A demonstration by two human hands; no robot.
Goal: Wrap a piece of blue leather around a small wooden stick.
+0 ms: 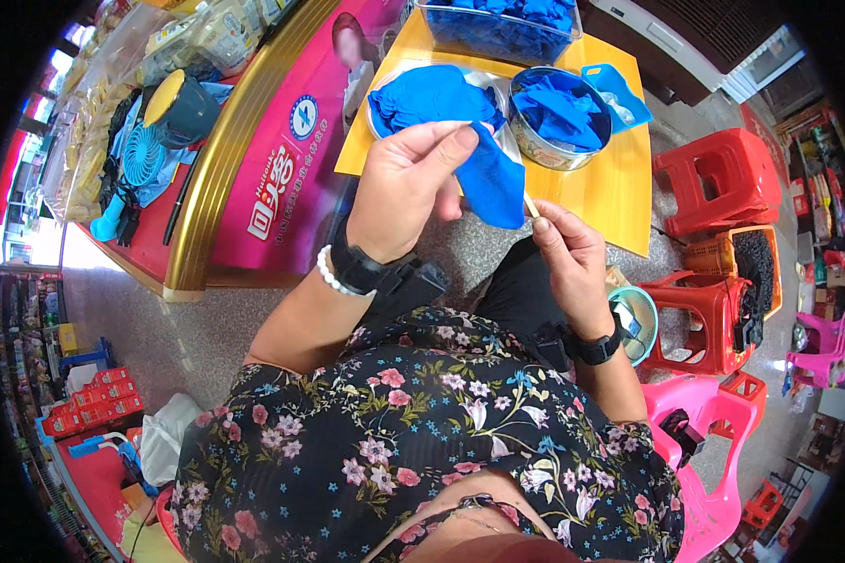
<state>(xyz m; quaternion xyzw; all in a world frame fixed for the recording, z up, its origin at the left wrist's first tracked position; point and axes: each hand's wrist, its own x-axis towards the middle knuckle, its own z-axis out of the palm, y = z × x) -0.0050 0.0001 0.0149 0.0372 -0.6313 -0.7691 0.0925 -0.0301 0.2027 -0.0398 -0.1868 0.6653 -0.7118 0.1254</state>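
Observation:
My left hand (413, 178) pinches a piece of blue cloth (493, 188) by its top between thumb and finger, and the cloth hangs down to the right. Below and right of it, my right hand (568, 263) grips a thin pale stick (532, 208), whose upper part is hidden by the cloth. Behind them on the yellow table (610, 211) are a white basin (380, 127) heaped with blue cloth (422, 98), a round tin (563, 159) of blue pieces, a clear tub (498, 42) of more blue pieces and a small blue tray (629, 108).
A pink-sided counter (253, 178) with gold edging, holding bags and a blue fan (143, 159), stands at left. Red stools (714, 169), a teal basket (637, 305) and a pink chair (704, 488) stand at right. Red boxes (94, 403) lie at lower left.

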